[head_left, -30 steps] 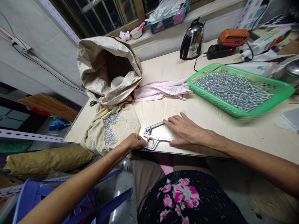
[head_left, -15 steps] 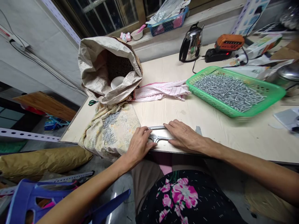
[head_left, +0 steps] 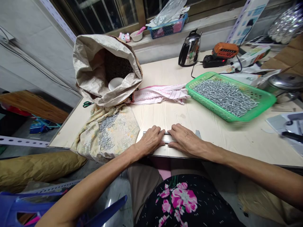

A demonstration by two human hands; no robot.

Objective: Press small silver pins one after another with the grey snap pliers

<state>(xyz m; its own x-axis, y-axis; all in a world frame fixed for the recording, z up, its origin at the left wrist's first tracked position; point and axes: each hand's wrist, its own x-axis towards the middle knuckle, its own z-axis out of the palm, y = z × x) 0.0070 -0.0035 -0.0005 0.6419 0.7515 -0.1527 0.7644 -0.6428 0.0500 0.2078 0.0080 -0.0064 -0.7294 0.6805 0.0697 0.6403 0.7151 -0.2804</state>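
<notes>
On the pale wooden table, right by its front edge, lies a grey metal frame with two roughly parallel bars. My left hand is closed over its left part, fingers on the far bar and thumb near the close one. The right end is pinched between the fingers and thumb of my right hand. Both hands hide most of the frame, so its exact kind cannot be made out. To the left, small silvery metal pins are spread on a flowered yellowish cloth.
A green plastic basket full of similar metal pins stands at right. Behind the cloth, an open paper sack holds a white bowl. A pink-white towel, a kettle and an orange battery sit farther back.
My left hand has slid right along the frame and come nearer to my right hand, covering the curved middle part. The view has shifted slightly to the right.
</notes>
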